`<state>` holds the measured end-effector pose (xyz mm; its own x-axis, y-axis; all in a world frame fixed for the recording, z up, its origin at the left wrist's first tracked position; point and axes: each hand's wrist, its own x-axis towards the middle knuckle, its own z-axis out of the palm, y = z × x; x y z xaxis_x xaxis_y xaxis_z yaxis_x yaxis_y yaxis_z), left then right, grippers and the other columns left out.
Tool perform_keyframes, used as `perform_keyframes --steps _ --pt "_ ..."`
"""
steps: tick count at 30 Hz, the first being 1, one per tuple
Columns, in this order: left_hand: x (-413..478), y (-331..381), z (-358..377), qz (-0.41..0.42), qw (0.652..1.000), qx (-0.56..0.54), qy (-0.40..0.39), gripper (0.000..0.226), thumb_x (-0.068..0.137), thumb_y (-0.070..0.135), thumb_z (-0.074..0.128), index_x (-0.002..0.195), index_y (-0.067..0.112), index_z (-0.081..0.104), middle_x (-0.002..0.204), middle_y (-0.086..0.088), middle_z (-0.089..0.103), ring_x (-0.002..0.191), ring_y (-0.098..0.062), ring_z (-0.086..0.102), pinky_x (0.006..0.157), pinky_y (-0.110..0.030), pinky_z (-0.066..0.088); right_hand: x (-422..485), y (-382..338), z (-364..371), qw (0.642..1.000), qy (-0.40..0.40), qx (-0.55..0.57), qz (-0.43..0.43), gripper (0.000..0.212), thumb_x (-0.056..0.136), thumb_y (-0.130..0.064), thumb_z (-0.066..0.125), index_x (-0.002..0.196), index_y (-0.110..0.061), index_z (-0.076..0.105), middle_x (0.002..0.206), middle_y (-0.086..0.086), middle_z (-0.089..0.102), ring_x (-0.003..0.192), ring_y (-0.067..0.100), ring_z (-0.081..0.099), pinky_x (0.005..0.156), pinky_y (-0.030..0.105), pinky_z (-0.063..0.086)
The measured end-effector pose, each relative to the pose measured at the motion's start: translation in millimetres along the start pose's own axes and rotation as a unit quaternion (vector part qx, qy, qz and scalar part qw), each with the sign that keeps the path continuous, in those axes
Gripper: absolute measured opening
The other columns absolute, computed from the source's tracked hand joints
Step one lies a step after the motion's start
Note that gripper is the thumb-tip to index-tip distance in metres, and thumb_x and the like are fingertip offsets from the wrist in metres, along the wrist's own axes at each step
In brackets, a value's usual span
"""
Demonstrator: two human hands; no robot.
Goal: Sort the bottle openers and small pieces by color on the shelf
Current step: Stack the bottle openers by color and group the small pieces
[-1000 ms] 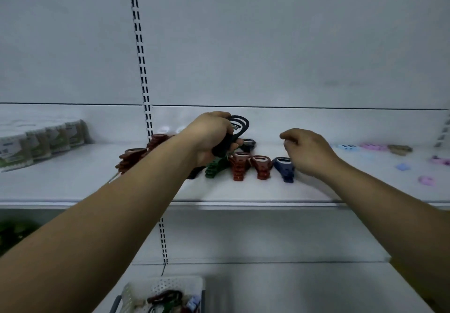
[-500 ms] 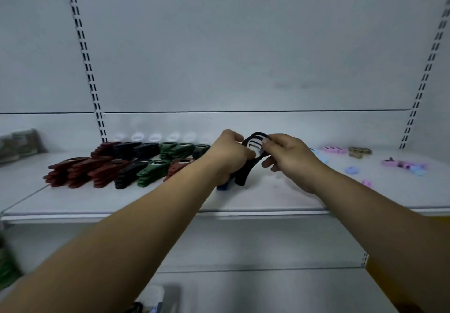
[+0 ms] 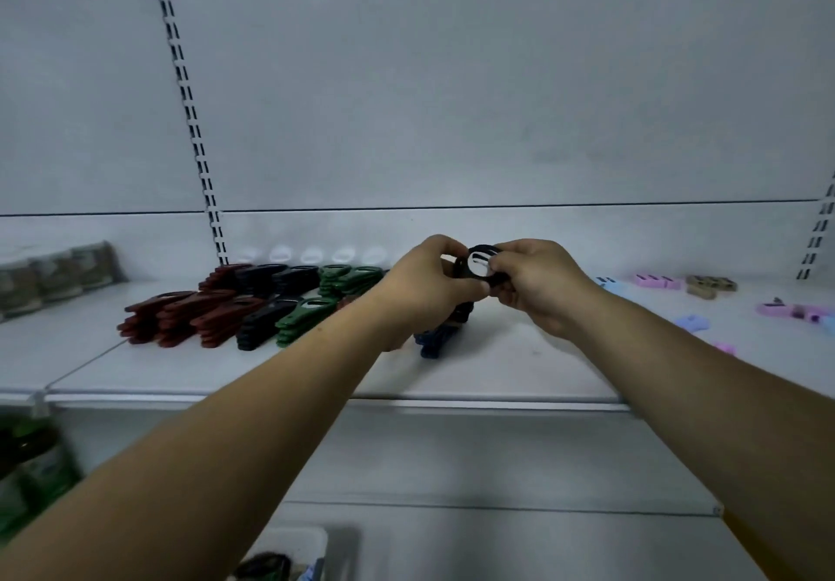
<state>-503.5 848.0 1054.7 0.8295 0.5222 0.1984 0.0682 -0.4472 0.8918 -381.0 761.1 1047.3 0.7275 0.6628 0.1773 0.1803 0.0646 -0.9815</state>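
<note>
Right hand [image 3: 542, 291]: moved in; we now pinch the black opener [image 3: 482, 249] ring.
Left hand [image 3: 429, 287]: grips its handle.
Black opener: likely light, stiff; hold the handle.

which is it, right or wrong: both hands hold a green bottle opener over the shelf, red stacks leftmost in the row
Wrong on colour: in the head view the left hand and right hand hold a black bottle opener, not green, over the shelf, red stacks leftmost in the row.

Left grip [image 3: 429, 287] and right grip [image 3: 537, 287], bare, on bare forearms [image 3: 271, 404] (wrists likewise)
</note>
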Motion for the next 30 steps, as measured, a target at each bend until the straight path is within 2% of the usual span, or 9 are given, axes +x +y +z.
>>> perform_keyframes --steps 2,5,7,12,18,21,24,27,30 --pt "-4 -3 -5 -0.016 0.999 -0.028 -0.028 0.039 0.086 0.007 0.065 0.115 0.018 0.042 0.104 -0.011 0.065 0.072 -0.02 0.06 0.068 -0.031 0.057 3 0 8 1.0 0.004 0.0 -0.007 0.018 0.085 0.005 0.049 0.082 -0.005 0.064 0.071 0.01 0.059 0.056 0.019 0.05 0.051 0.022 0.043" --pt "-4 -7 -12 0.01 0.993 0.113 -0.016 0.014 0.09 0.007 0.049 0.101 0.015 0.048 0.081 -0.007 0.056 0.056 -0.018 0.047 0.043 -0.02 0.039 7 1 19 1.0 0.014 0.01 -0.01 0.015 0.089 0.002 0.048 0.091 -0.005 0.06 0.082 0.012 0.057 0.061 0.022 0.051 0.055 0.023 0.043" --pt "-1 -10 -15 0.019 0.985 0.171 -0.003 0.009 0.09 0.007 0.041 0.089 0.015 0.045 0.073 -0.003 0.048 0.053 -0.017 0.039 0.038 -0.019 0.03 11 2 25 1.0 0.007 -0.007 -0.015 0.016 0.092 -0.001 0.048 0.102 0.006 0.058 0.086 0.013 0.054 0.066 0.023 0.051 0.057 0.022 0.044" --pt "8 -11 -25 0.044 0.965 0.255 -0.036 0.011 0.09 0.006 0.04 0.093 0.016 0.038 0.08 -0.003 0.044 0.065 -0.018 0.042 0.056 -0.029 0.034 21 -6 35 0.999 -0.016 -0.025 -0.024 0.023 0.09 -0.002 0.054 0.112 -0.006 0.06 0.092 0.008 0.057 0.075 0.021 0.056 0.058 0.018 0.046" --pt "23 -9 -38 0.049 0.944 0.323 -0.033 0.01 0.093 0.012 0.045 0.1 0.019 0.042 0.086 0.0 0.051 0.075 -0.018 0.047 0.058 -0.024 0.035 38 -10 39 0.998 -0.054 -0.036 0.002 0.022 0.089 -0.001 0.055 0.11 0.005 0.061 0.092 0.014 0.06 0.062 0.017 0.056 0.054 0.019 0.046" --pt "28 -11 -49 0.026 0.942 0.333 -0.041 0.033 0.09 0.022 0.061 0.119 0.026 0.046 0.11 -0.001 0.062 0.091 -0.017 0.056 0.073 -0.024 0.043 55 -5 37 0.998 -0.015 -0.048 0.022 0.034 0.086 0.002 0.056 0.121 -0.001 0.058 0.097 0.014 0.062 0.058 0.017 0.056 0.044 0.018 0.042" --pt "27 -18 -63 0.003 0.92 0.389 -0.047 0.057 0.089 0.036 0.061 0.141 0.022 0.041 0.13 0.003 0.056 0.112 -0.016 0.052 0.09 -0.022 0.037 70 1 36 0.995 0.008 -0.101 0.023 0.033 0.085 0.006 0.052 0.118 0.004 0.058 0.093 0.016 0.056 0.062 0.021 0.054 0.04 0.016 0.039" --pt "22 -29 -64 0.001 0.891 0.444 -0.093 0.058 0.088 0.056 0.051 0.136 0.025 0.047 0.136 0.004 0.051 0.121 -0.02 0.048 0.101 -0.031 0.038 81 5 41 0.984 0.007 -0.176 0.016 0.023 0.084 0.008 0.049 0.101 -0.002 0.061 0.094 0.015 0.055 0.075 0.027 0.055 0.046 0.02 0.041" --pt "13 -37 -54 -0.02 0.869 0.477 -0.127 0.067 0.089 0.064 0.041 0.139 0.02 0.041 0.147 -0.001 0.039 0.132 -0.023 0.039 0.104 -0.032 0.032 94 13 49 0.976 0.004 -0.214 0.026 0.032 0.085 0.008 0.049 0.114 0.002 0.059 0.097 0.016 0.055 0.084 0.031 0.058 0.063 0.029 0.047"
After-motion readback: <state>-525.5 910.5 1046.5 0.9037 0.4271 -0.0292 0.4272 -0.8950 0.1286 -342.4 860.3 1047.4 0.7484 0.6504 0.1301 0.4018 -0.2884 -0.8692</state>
